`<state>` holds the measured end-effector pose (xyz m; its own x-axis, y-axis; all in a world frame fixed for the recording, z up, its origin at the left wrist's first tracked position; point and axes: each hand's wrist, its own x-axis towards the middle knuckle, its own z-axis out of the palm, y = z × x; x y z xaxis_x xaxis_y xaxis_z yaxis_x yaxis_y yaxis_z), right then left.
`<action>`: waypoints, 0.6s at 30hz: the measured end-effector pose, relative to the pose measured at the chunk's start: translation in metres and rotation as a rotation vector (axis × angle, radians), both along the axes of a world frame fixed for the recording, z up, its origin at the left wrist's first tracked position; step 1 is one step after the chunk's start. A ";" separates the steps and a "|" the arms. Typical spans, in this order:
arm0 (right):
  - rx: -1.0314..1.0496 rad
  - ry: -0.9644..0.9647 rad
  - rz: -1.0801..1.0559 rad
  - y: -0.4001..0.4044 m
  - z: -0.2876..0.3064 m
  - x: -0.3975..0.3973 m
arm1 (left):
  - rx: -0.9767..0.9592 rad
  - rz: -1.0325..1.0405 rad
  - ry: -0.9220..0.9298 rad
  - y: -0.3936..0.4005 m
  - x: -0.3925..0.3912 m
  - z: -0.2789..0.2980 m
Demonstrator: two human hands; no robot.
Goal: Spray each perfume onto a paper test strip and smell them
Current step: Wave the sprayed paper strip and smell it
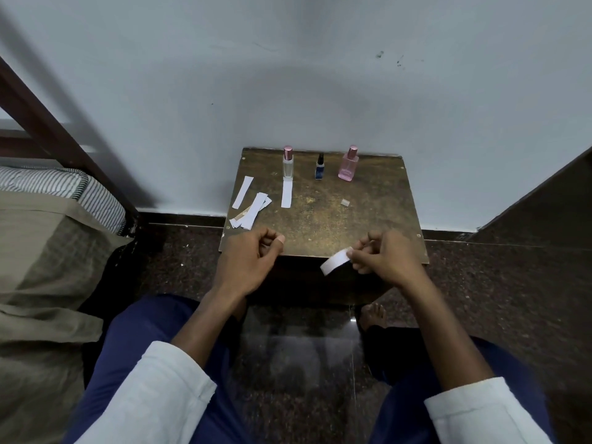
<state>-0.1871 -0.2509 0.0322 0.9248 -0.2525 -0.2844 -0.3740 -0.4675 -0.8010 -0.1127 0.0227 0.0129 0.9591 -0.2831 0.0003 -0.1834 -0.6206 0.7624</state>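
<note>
Three perfume bottles [320,165] wait on the bench [352,216] as my right grip [382,257] pinches a test strip [334,261], left grip [253,254] curled empty; spraying likely comes next.

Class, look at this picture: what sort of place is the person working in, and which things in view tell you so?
Probably a bedroom or hostel room. A bed with a striped mattress stands beside a small worn table pushed against a plain painted wall, over a polished stone floor.
</note>
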 end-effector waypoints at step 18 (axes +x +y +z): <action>-0.501 -0.338 0.274 -0.010 -0.040 0.173 | 0.081 0.000 -0.083 -0.092 0.112 -0.033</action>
<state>-0.0137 -0.2613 -0.0081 0.9922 -0.0220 0.1230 0.0448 -0.8563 -0.5145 -0.0006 -0.0697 -0.0202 0.9567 -0.2856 0.0565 -0.2437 -0.6797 0.6918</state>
